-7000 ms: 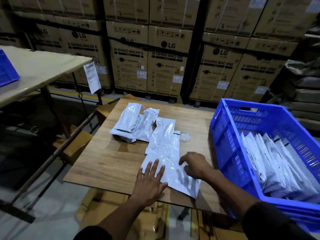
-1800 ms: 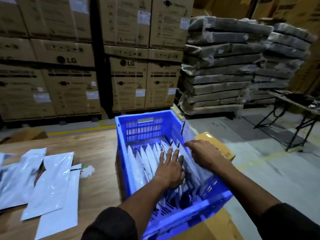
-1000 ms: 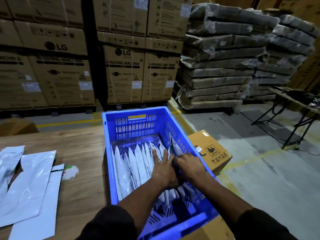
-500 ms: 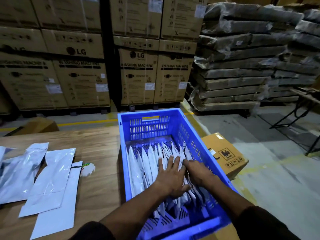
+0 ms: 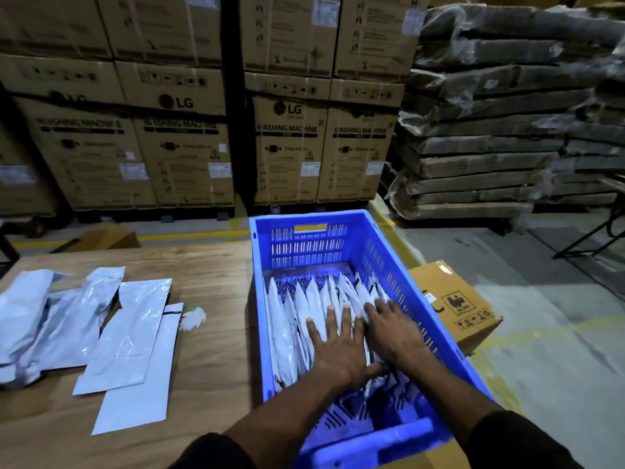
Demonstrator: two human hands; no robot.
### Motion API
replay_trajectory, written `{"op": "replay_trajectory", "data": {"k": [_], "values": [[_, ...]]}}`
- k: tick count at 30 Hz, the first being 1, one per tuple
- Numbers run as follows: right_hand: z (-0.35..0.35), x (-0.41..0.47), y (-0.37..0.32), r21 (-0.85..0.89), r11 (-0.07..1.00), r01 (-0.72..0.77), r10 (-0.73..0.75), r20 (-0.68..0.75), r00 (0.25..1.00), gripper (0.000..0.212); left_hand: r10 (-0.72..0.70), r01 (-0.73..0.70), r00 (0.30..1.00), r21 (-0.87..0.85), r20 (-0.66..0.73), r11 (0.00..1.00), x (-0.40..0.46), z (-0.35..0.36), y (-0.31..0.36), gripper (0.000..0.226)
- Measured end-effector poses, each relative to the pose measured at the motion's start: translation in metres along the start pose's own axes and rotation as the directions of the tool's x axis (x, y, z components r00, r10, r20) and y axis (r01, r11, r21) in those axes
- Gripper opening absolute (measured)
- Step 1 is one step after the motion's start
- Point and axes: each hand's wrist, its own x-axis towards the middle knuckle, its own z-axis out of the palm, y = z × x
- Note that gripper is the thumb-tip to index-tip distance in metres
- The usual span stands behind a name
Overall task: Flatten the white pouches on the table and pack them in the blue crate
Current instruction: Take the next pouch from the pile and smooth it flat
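Both hands slid a bit further up the packed row since a moment ago.

Left hand point(image 5: 338, 346) and right hand point(image 5: 394, 331) lie flat, fingers spread, on the white pouches point(image 5: 294, 319) standing in the blue crate point(image 5: 304, 245); left of the fingertips, loose pouches point(image 5: 128, 330) wait on the table point(image 5: 209, 265).

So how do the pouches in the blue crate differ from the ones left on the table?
The pouches in the crate stand on edge, packed in a row; the pouches on the table lie flat or crumpled, loosely overlapping. Both hands press on the crate ones; nothing touches the table ones. Both sets are white and glossy.
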Motion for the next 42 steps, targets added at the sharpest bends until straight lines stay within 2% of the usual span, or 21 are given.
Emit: {"op": "replay_trajectory", "data": {"k": [2, 5, 8, 10, 13, 15, 17, 19, 22, 24, 27, 29, 32, 35, 38, 40, 42], "values": [[-0.003, -0.001, -0.001, 0.000, 1.000, -0.002, 0.002, -0.003, 1.000, 0.036, -0.003, 0.004, 1.000, 0.031, -0.021, 0.999, -0.005, -0.003, -0.002, 0.101], [-0.014, 0.002, -0.008, -0.026, 1.000, 0.008, -0.012, -0.179, 0.984, 0.035, -0.006, 0.011, 0.996, 0.059, -0.092, 0.998, -0.013, -0.020, -0.017, 0.087], [-0.040, 0.011, -0.033, 0.082, 0.991, 0.106, -0.071, -0.349, 0.934, 0.053, 0.010, 0.005, 0.953, 0.048, -0.304, 0.999, -0.021, -0.049, -0.041, 0.069], [-0.068, 0.020, -0.061, 0.113, 0.975, 0.190, -0.119, -0.455, 0.883, 0.051, 0.005, 0.020, 0.876, 0.047, -0.482, 0.999, -0.030, -0.070, -0.064, 0.058], [-0.116, 0.031, -0.113, 0.119, 0.941, 0.316, -0.196, -0.568, 0.799, 0.041, -0.008, 0.057, 0.694, 0.044, -0.720, 0.997, -0.054, -0.093, -0.110, 0.052], [-0.142, 0.034, -0.155, 0.102, 0.910, 0.401, -0.279, -0.563, 0.777, 0.047, -0.056, 0.077, 0.610, -0.011, -0.790, 0.997, -0.078, -0.096, -0.150, 0.052], [-0.157, 0.036, -0.198, 0.065, 0.880, 0.470, -0.367, -0.534, 0.761, 0.052, -0.123, 0.116, 0.582, -0.068, -0.803, 0.991, -0.102, -0.089, -0.192, 0.052], [-0.162, 0.036, -0.243, 0.018, 0.855, 0.519, -0.448, -0.481, 0.754, 0.045, -0.195, 0.196, 0.600, -0.095, -0.776, 0.976, -0.127, -0.068, -0.235, 0.051], [-0.143, 0.030, -0.307, 0.041, 0.810, 0.585, -0.526, -0.389, 0.756, 0.040, -0.320, 0.333, 0.681, -0.111, -0.659, 0.936, -0.161, -0.013, -0.297, 0.053], [-0.111, 0.020, -0.339, 0.063, 0.792, 0.607, -0.556, -0.334, 0.761, 0.037, -0.403, 0.426, 0.746, -0.086, -0.530, 0.901, -0.182, 0.028, -0.328, 0.057], [-0.044, -0.001, -0.367, 0.022, 0.769, 0.639, -0.624, -0.193, 0.758, 0.038, -0.468, 0.483, 0.789, -0.070, -0.398, 0.873, -0.209, 0.082, -0.360, 0.065], [0.000, -0.014, -0.375, 0.022, 0.770, 0.638, -0.637, -0.034, 0.770, 0.051, -0.466, 0.487, 0.803, -0.041, -0.373, 0.872, -0.220, 0.106, -0.374, 0.070], [0.038, -0.033, -0.385, 0.079, 0.774, 0.628, -0.633, 0.082, 0.770, 0.065, -0.395, 0.426, 0.832, -0.008, -0.391, 0.905, -0.224, 0.123, -0.394, 0.074], [0.048, -0.041, -0.391, 0.110, 0.801, 0.588, -0.596, 0.067, 0.800, 0.078, -0.345, 0.367, 0.847, -0.023, -0.405, 0.930, -0.211, 0.122, -0.405, 0.079], [0.051, -0.038, -0.393, 0.116, 0.831, 0.544, -0.556, 0.144, 0.818, 0.098, -0.294, 0.313, 0.875, -0.015, -0.384, 0.950, -0.195, 0.117, -0.409, 0.080], [0.051, -0.033, -0.391, 0.111, 0.861, 0.497, -0.509, 0.149, 0.848, 0.100, -0.279, 0.300, 0.882, -0.006, -0.381, 0.954, -0.190, 0.118, -0.411, 0.080], [0.052, -0.028, -0.391, 0.094, 0.889, 0.449, -0.459, 0.190, 0.868, 0.085, -0.265, 0.286, 0.887, -0.003, -0.377, 0.958, -0.190, 0.122, -0.414, 0.079]]}}
